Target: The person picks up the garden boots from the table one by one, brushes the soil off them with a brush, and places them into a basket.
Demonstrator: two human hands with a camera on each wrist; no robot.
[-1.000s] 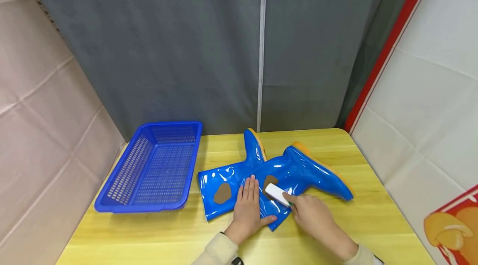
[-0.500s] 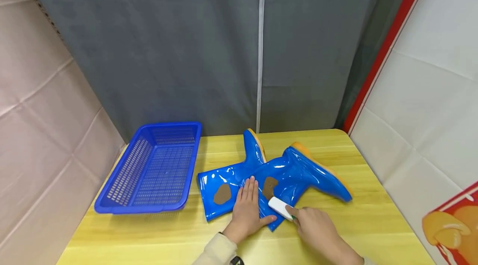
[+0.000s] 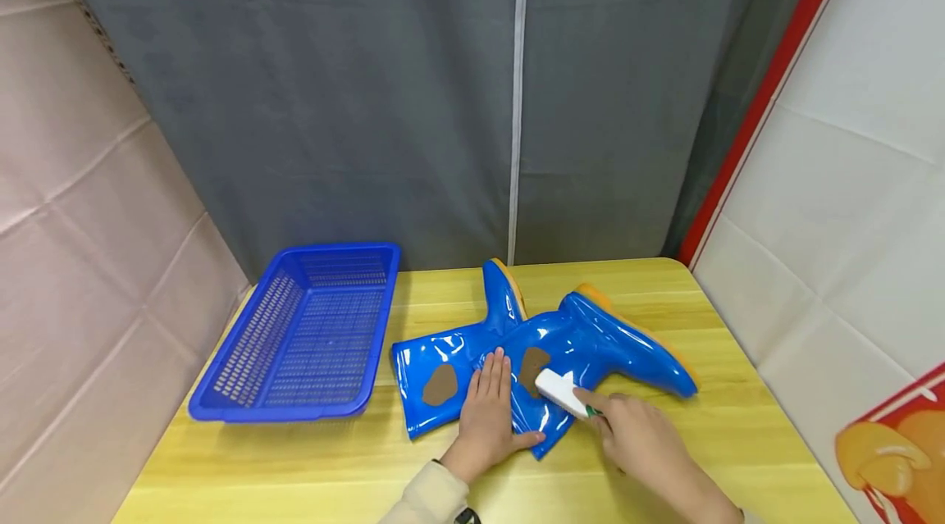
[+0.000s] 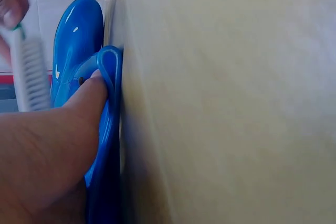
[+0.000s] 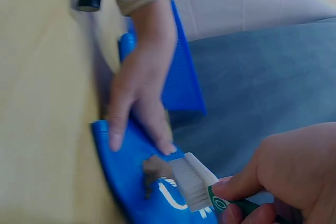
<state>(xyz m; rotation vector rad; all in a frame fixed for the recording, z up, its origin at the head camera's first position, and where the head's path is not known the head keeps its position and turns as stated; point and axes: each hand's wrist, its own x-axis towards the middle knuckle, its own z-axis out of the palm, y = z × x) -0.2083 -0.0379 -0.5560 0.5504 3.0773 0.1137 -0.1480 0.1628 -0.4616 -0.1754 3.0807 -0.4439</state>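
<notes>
Two glossy blue rain boots lie on their sides, the right boot (image 3: 620, 348) resting partly over the left boot (image 3: 461, 344). Each has a brown patch on its shaft. My left hand (image 3: 487, 421) lies flat with straight fingers, pressing on the shafts where they meet; in the left wrist view its thumb touches the boot's folded top rim (image 4: 109, 59). My right hand (image 3: 638, 434) grips the green handle of a white scrub brush (image 3: 563, 393). In the right wrist view the brush's white bristles (image 5: 188, 182) are against the shaft beside the brown patch (image 5: 155, 171).
A blue plastic basket (image 3: 380, 327) stands at the left of the wooden table (image 3: 310, 475). Behind the table hangs a grey curtain (image 3: 369, 97). Pale panels flank both sides.
The brush in my right hand moved down the shaft toward its top, then back up and slightly right beside the brown patch. My left hand and the boots stayed in place.
</notes>
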